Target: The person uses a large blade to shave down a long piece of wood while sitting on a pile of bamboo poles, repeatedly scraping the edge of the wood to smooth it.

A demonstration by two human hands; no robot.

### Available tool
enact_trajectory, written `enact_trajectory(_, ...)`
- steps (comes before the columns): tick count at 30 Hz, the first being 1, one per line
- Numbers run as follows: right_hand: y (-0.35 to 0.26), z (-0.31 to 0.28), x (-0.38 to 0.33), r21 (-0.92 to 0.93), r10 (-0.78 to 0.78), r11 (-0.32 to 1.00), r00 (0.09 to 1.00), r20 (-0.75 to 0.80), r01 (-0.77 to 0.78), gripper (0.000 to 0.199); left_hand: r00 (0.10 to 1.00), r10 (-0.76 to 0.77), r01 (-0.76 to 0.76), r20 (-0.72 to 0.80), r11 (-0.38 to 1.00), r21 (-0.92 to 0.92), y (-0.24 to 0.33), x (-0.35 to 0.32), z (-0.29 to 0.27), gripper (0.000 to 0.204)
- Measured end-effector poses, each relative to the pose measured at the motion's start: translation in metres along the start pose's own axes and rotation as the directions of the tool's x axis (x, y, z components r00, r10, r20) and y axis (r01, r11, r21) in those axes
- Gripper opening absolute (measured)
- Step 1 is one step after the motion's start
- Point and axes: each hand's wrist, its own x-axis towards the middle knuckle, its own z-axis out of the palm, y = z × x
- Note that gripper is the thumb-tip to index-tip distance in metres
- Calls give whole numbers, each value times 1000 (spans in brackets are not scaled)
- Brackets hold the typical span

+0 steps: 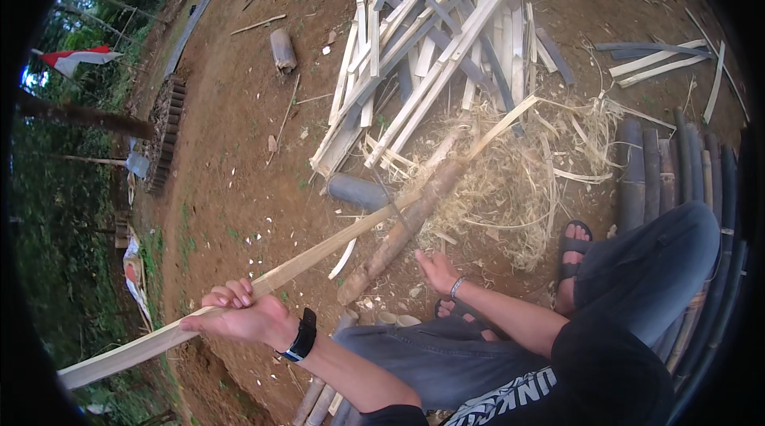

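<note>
My left hand (247,313), with a dark band on the wrist, is closed round a long pale bamboo strip (315,257). The strip slants from the lower left up to the right and crosses a brown log (378,259) lying on the ground. My right hand (438,272) is closed low beside the log, near the strip. A thin, blurred dark blade, seemingly a knife (402,215), runs from its fingers up across the strip; its handle is hidden in the hand.
A heap of split bamboo strips (446,35) lies ahead, with curly shavings (510,195) nearer. Bamboo poles (689,171) line my right side. A short dark bamboo piece (358,192) lies behind the log, and another log piece (282,51) stands farther left.
</note>
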Motion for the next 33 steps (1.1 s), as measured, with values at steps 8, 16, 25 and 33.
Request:
enact_trajectory(8,36,-33,26,1,213,976,964,-157,-216,80,999,-36,34,-39,999,-41,4,1,2,62)
enact_trajectory(16,72,-31,46,-58,163,980,934,-318,-191,80,998,-57,56,-20,998,-31,-4,2,1,63)
enact_trajectory(25,77,-15,27,-202,-71,979,968,-242,21,79,999,-49,49,4,999,-25,0,3,-1,63)
enact_trajectory(33,63,1,18,-214,-160,968,978,-137,129,81,998,-59,59,-5,997,-49,-4,10,-11,63)
